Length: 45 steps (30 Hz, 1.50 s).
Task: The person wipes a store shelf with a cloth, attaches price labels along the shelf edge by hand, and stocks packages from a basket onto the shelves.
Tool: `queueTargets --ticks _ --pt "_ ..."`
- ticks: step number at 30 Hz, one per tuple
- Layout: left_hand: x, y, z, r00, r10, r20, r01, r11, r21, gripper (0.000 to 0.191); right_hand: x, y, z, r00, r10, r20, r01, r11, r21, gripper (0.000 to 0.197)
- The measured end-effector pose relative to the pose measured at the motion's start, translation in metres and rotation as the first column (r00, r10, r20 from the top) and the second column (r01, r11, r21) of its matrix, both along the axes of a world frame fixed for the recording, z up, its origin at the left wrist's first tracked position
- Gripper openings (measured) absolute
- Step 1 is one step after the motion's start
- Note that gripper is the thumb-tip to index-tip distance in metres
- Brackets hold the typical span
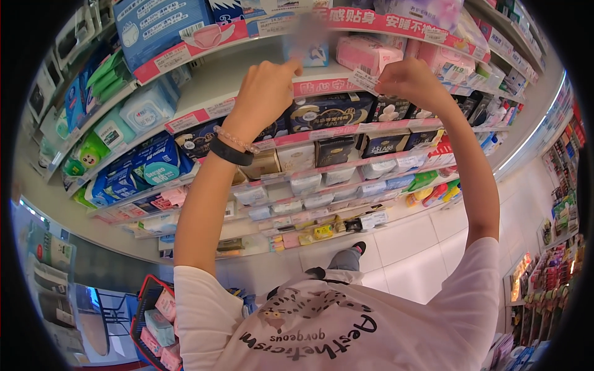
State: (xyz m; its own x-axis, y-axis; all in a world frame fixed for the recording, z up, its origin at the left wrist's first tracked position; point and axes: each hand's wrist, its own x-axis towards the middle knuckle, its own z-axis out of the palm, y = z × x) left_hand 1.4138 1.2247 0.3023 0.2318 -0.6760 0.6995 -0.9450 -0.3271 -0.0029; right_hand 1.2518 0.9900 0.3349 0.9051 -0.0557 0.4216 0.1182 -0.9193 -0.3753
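Observation:
My left hand (268,90), wearing a beaded bracelet and a black wristband, reaches to the upper shelf with its fingers mostly curled. Its fingertips are by the lower left of a blue package (316,55); whether they grip it cannot be made out. A blur covers part of that package. On the right, my right hand (410,83) pinches the end of a white price label (364,81) at the pink shelf edge strip (320,87). Behind the label sits a pink soft pack (366,53).
Tiers of shelves below hold dark sanitary pad packs (329,111) and small boxes (297,157). Wipes packs (146,109) stand at left. A red-rimmed shopping basket (139,297) with pink packs is at lower left. Another stocked rack (552,273) stands across the tiled floor (408,241).

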Motion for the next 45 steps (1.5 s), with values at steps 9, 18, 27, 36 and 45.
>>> queueTargets --ticks 9,18,27,36,45 --pt "-0.011 -0.001 -0.017 0.999 -0.003 0.035 0.007 0.995 -0.100 0.014 -0.012 0.004 -0.013 0.994 -0.026 0.110 0.030 0.999 -0.034 0.013" --pt "-0.017 -0.002 -0.017 0.959 0.130 0.251 -0.128 0.991 -0.027 0.009 -0.007 0.010 -0.044 0.926 0.193 0.325 -0.152 0.977 -0.149 0.010" --pt "-0.012 0.009 0.018 0.992 0.048 -0.114 -0.065 0.987 -0.147 0.014 0.048 0.036 -0.058 0.760 0.453 0.466 -0.218 0.853 -0.474 0.013" --pt "-0.035 0.049 -0.014 0.983 0.179 0.051 -0.178 0.984 -0.027 0.041 0.028 0.033 -0.053 0.883 0.192 0.429 -0.254 0.963 0.092 0.011" --pt "-0.025 0.042 -0.065 0.883 0.380 0.274 -0.346 0.923 -0.167 0.063 0.072 0.059 -0.028 0.910 0.230 0.345 -0.263 0.963 0.051 0.018"
